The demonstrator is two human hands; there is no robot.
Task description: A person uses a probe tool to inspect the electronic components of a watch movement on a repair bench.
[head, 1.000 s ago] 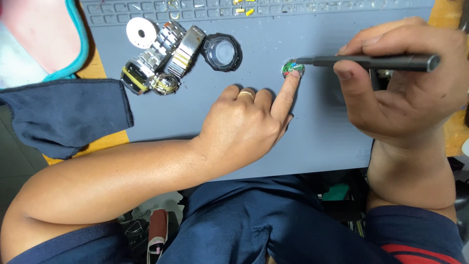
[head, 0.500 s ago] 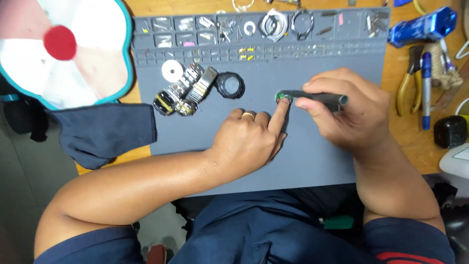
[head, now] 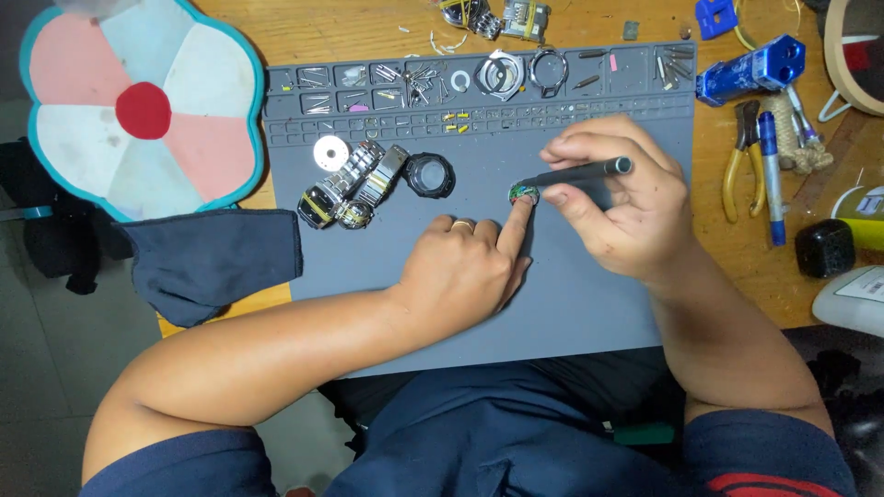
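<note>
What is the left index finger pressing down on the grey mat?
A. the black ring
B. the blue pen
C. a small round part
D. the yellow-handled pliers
C: the left hand has its index fingertip on a small round part on the grey mat, where the tip of the dark tool held by the right hand also meets it.

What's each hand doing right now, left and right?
Left hand: holds nothing, forefinger pressed on the small round watch part.
Right hand: closed on a dark slim tool, tip at that part.
</note>
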